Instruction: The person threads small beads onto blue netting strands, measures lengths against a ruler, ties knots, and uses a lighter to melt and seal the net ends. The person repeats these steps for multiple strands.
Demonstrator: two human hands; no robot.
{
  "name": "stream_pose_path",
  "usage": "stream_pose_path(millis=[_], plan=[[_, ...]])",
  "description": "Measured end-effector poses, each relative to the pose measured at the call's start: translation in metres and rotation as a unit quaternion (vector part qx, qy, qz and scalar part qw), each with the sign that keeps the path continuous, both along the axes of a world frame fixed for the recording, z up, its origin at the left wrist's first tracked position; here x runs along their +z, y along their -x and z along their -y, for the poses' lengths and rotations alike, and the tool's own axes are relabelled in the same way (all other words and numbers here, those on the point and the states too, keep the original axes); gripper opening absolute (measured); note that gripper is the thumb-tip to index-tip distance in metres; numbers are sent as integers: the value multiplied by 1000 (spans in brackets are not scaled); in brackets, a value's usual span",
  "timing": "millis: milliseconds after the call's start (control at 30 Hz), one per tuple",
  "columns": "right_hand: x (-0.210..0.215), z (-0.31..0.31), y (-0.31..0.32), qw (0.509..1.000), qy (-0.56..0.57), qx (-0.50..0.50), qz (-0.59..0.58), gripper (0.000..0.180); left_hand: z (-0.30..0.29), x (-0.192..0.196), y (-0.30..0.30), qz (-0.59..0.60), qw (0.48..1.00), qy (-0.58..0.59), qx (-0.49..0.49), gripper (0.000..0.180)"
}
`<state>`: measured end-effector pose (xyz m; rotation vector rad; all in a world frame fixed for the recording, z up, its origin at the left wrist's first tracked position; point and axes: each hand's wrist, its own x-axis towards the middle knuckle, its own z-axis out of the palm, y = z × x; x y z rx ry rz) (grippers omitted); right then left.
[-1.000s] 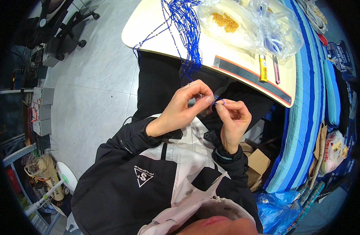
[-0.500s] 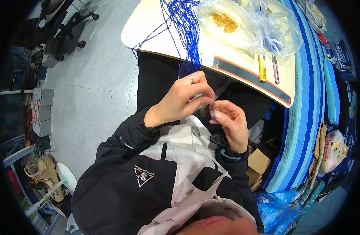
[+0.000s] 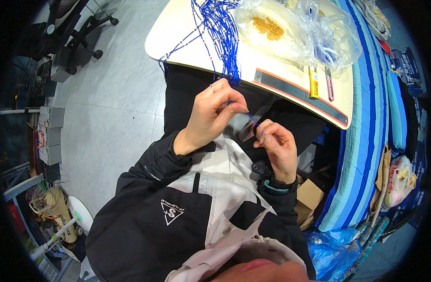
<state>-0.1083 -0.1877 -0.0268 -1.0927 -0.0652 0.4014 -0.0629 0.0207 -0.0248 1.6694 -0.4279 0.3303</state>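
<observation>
A thin blue cord [image 3: 254,121] runs short and taut between my two hands, over my lap. My left hand [image 3: 214,113] pinches one end between thumb and forefinger, and a bit of the cord shows across its curled fingers. Lower and to the right, my right hand [image 3: 278,148] pinches the other part of the cord with its fingertips. Just beyond my left hand, a bundle of blue cords [image 3: 220,33] strung with small light beads lies on the table and hangs over its front edge.
The pale table [image 3: 171,33] carries an open plastic bag with gold beads [image 3: 268,28], a dark ruler [image 3: 300,96] along the front edge, a yellow lighter [image 3: 314,83] and a pink-handled cutter [image 3: 329,84]. A blue striped bed cover [image 3: 354,155] lies to the right. An office chair [image 3: 70,37] stands far left.
My hands have moved apart, the left going up and left, the right slightly down. More of the blue cord now stretches between them.
</observation>
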Motion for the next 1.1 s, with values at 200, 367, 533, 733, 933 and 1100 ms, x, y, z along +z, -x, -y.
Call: stream_pose_path(millis=[200, 367, 533, 733, 933, 1100], plan=[[4, 4, 0, 994, -18, -94, 47, 15, -1, -1, -3, 27, 1000, 5, 6, 10], [9, -5, -3, 972, 9, -211, 100, 8, -2, 3, -1, -7, 1000, 16, 7, 6], [17, -13, 4, 966, 68, -185, 169, 10, 1, 7, -3, 12, 1000, 9, 1, 6], [18, -17, -5, 939, 244, -130, 204, 33, 4, 11, -4, -17, 999, 29, -2, 6], [63, -21, 32, 978, -55, -45, 195, 50, 8, 11, -8, -14, 999, 49, -5, 5], [77, -22, 36, 883, -172, 259, 351, 88, 11, 16, -10, -8, 999, 48, -10, 6]])
